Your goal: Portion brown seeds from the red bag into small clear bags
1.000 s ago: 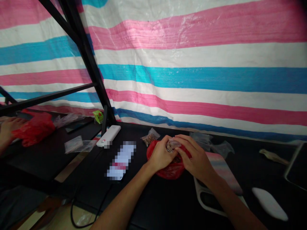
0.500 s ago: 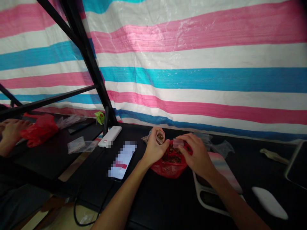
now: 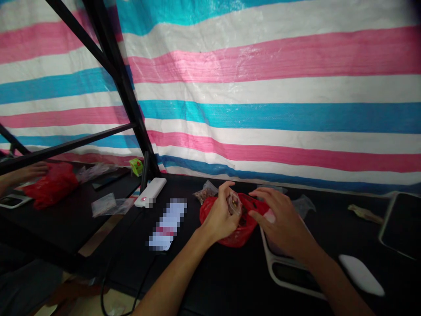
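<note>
My left hand (image 3: 222, 215) is closed around a small clear plastic bag (image 3: 234, 203) and holds its mouth open; small brown pieces show inside. Just beneath it sits a red plastic bag (image 3: 235, 240), opened wide, with dark brown bits in it. My right hand (image 3: 279, 217) hovers at the red bag's right edge and over a white digital scale (image 3: 274, 267), thumb and fingers apart. A pinkish patch shows between those fingers; I cannot tell what it is. Behind my left hand lies another clear bag (image 3: 205, 193) filled with brown pieces.
Left of my arm are a phone (image 3: 169, 224) and a white power bank (image 3: 151, 192). A white mouse-shaped object (image 3: 361, 274) and a dark tablet-like device (image 3: 403, 226) lie right. Beyond a black metal frame (image 3: 121, 87), another person's hand (image 3: 33, 170) is by a red bag (image 3: 54, 184).
My left hand has moved right with the small bag, uncovering the filled bag behind. My right hand has shifted right; the small clear piece it pinched no longer shows plainly.
</note>
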